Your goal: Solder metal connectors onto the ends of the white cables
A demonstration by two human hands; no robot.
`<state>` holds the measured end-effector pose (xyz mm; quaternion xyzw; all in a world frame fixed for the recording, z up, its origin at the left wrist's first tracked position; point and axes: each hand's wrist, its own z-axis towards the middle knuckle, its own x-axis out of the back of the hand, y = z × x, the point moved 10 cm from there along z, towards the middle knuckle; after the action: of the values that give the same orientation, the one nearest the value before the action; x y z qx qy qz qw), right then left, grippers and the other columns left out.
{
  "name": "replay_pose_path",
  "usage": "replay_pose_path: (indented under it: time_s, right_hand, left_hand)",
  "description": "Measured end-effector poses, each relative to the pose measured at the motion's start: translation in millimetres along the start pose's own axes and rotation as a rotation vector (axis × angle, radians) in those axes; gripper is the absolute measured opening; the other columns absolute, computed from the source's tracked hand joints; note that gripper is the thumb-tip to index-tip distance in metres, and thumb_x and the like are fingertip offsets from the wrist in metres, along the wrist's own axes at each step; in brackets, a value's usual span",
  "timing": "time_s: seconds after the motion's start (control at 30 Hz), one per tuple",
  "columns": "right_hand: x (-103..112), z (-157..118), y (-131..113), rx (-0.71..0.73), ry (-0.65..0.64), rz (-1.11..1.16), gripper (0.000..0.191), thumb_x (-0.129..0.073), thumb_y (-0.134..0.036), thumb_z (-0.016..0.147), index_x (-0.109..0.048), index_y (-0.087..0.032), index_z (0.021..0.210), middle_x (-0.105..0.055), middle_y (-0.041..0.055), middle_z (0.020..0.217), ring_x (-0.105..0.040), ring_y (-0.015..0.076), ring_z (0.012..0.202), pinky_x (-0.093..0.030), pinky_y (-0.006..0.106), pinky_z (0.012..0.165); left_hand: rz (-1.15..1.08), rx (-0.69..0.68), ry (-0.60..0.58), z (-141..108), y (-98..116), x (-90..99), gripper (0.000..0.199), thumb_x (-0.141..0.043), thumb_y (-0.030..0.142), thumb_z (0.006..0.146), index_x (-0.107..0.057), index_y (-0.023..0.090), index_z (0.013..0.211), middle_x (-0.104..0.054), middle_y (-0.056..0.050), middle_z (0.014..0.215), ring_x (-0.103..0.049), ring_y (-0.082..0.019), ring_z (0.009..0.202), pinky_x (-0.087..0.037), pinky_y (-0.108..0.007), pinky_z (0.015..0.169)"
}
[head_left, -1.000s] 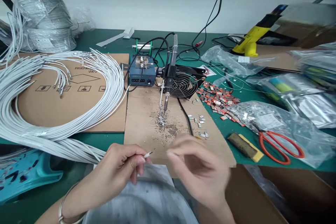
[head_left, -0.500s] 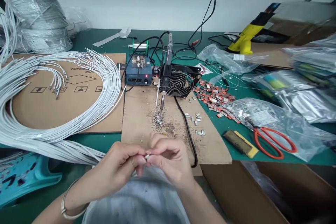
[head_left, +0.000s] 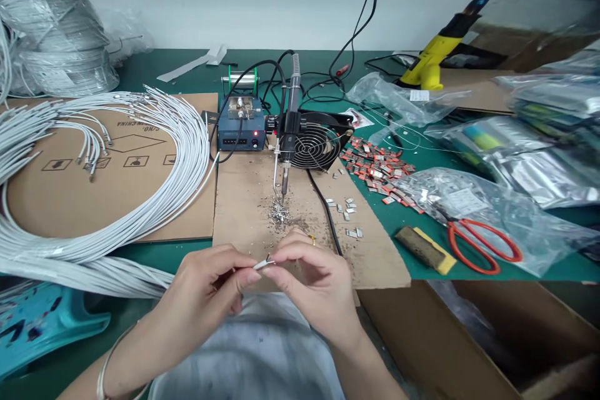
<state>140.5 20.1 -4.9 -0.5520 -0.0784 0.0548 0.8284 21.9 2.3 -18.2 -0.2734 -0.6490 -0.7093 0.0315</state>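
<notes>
White cable end [head_left: 260,264] is pinched between thumb and forefinger of the left hand [head_left: 210,290], close to the near edge of the cardboard mat [head_left: 244,200]. The right hand [head_left: 312,281] meets it tip to tip, its fingers closed on a small metal piece [head_left: 269,260] at the wire's bare end; how firmly cannot be told. Both hands hover just above the mat, in front of the soldering iron [head_left: 285,144] mounted on its stand beside the fan [head_left: 319,147]. Loose metal terminals [head_left: 347,209] lie toward the mat's right edge, and scissors [head_left: 482,244] farther right on the green tabletop [head_left: 187,72]. To do this well, the left grip likely needs to stay near the stripped tip so it cannot flex, while the right aligns the piece squarely before pressing it on.
</notes>
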Motion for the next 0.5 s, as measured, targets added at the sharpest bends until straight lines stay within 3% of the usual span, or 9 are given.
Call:
replay_pose_path:
  time_s: [0.2, 0.37, 0.43, 0.5]
  right_hand:
    - [-0.6, -1.8, -10.6, 0.086, 0.059, -0.137, 0.008, -0.064, -0.012, 0.073, -0.062, -0.019, 0.071, -0.060, 0.0000, 0.064, -0.054, 0.0136, 0.061, -0.042, 0.030, 0.060]
    - [4.4, -8.7, -33.9, 0.321, 0.142, -0.366, 0.011, -0.058, -0.009, 0.075, -0.061, -0.019, 0.071, -0.060, 0.0029, 0.063, -0.051, 0.0144, 0.059, -0.043, 0.032, 0.060]
    - [14.3, -5.4, -34.0, 0.337, 0.061, -0.440, 0.007, -0.060, -0.013, 0.075, -0.062, -0.019, 0.079, -0.063, 0.0044, 0.070, -0.055, 0.0157, 0.064, -0.045, 0.032, 0.061]
    - [43.4, 4.0, -20.9, 0.228, -0.013, -0.550, 0.014, -0.064, -0.021, 0.075, -0.062, -0.020, 0.089, -0.066, 0.0044, 0.078, -0.059, 0.0174, 0.071, -0.046, 0.032, 0.064]
  left_hand:
    - [0.103, -0.048, 0.012, 1.0, 5.7, 0.2, 0.020, -0.048, 0.024, 0.087, -0.067, 0.019, 0.090, -0.053, 0.002, 0.055, -0.053, -0.008, 0.045, -0.039, -0.015, 0.043]
    - [0.000, 0.030, 0.100, 11.3, -8.5, -3.6, 0.017, -0.053, 0.028, 0.083, -0.066, 0.019, 0.079, -0.055, 0.004, 0.050, -0.053, -0.009, 0.042, -0.042, -0.015, 0.042]
    - [0.021, -0.036, 0.142, 12.2, -5.8, -0.9, 0.013, -0.053, 0.026, 0.082, -0.065, 0.021, 0.079, -0.056, 0.004, 0.052, -0.053, -0.009, 0.043, -0.042, -0.015, 0.043]
    - [0.084, -0.164, 0.191, 8.7, 4.0, 6.0, 0.011, -0.054, 0.026, 0.082, -0.064, 0.026, 0.086, -0.056, 0.005, 0.053, -0.052, -0.009, 0.043, -0.041, -0.016, 0.043]
